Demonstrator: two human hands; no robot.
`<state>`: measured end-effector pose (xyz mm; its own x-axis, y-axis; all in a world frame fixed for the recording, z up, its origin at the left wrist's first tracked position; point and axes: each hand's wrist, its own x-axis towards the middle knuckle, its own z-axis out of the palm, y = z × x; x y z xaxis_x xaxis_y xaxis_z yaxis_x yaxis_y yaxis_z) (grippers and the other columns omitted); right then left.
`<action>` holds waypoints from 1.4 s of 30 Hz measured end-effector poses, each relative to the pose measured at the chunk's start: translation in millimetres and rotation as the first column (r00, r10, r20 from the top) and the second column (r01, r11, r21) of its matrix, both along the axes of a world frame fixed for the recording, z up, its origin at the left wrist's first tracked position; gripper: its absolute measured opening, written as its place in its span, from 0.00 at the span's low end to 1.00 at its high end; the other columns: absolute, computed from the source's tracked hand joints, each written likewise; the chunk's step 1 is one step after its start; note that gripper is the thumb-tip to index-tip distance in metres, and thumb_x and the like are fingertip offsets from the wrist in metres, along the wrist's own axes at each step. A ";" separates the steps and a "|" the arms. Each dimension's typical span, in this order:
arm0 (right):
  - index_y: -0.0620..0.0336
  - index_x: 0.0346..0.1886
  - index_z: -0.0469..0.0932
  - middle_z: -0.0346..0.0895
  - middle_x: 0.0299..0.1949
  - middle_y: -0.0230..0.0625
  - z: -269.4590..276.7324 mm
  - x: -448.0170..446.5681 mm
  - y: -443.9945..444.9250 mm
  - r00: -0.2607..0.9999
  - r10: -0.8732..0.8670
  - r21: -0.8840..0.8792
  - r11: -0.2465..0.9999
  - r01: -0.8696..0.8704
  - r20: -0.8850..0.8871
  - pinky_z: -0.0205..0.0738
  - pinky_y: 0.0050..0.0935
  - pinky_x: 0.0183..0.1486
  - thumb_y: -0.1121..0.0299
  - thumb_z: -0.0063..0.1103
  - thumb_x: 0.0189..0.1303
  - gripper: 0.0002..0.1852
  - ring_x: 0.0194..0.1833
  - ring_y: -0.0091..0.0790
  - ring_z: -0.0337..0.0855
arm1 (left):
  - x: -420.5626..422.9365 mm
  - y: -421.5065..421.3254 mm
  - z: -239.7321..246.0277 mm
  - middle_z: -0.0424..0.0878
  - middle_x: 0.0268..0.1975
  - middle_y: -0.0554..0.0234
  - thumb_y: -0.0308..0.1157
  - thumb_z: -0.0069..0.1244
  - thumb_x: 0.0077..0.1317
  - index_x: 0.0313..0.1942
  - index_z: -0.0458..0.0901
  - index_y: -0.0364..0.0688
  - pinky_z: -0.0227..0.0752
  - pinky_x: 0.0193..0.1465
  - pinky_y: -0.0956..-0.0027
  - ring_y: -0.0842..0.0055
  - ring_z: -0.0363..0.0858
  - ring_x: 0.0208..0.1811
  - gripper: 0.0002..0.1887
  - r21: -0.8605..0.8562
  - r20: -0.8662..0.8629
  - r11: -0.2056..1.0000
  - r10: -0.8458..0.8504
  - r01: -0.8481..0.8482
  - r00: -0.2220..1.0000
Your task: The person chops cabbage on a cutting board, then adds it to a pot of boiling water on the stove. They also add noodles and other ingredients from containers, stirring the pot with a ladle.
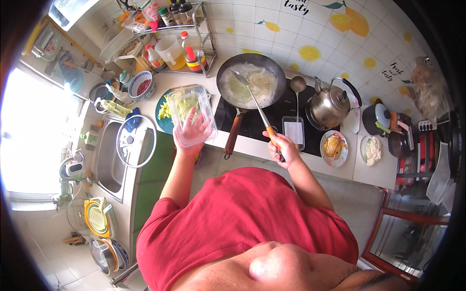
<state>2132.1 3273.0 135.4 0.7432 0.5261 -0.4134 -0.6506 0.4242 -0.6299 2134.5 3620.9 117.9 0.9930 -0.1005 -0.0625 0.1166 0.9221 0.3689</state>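
My left hand [194, 127] holds a clear plastic container [193, 116] from below, palm against its base. Chopped green vegetables [164, 109] on a teal plate [160, 123] lie behind and beside the container, partly seen through it. In my right hand [285, 149] is a spatula [260, 109] with an orange handle. Its metal head reaches into the wok [280, 87], where noodles [262, 82] sit in cloudy, bubbling liquid. The wok's wooden handle [233, 134] points toward me, with neither hand on it.
Right of the wok are a ladle [297, 85], a metal kettle [329, 103], a plate of fried egg [334, 148] and cauliflower [373, 151]. A glass lid [136, 142] lies over the sink's edge [123, 182]. Bottles stand on the rack [171, 27]; a bowl [142, 85] holds red pieces.
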 end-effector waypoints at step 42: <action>0.56 0.58 0.71 0.62 0.22 0.23 -0.9 -23.9 -6.6 0.982 -0.062 0.010 0.998 0.065 -0.180 0.54 0.16 0.18 0.58 0.45 0.71 0.18 0.17 0.16 0.58 | -64.7 -31.8 -9.1 0.66 0.68 0.53 0.65 0.29 0.67 0.71 0.59 0.52 0.67 0.57 0.47 0.56 0.72 0.60 0.38 -0.029 -0.161 0.999 -0.044 0.040 0.986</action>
<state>2108.2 3266.4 134.5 0.6897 0.4877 -0.5352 -0.7240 0.4772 -0.4981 2069.7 3589.1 108.8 0.9650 -0.1454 -0.2185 0.2113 0.9241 0.3184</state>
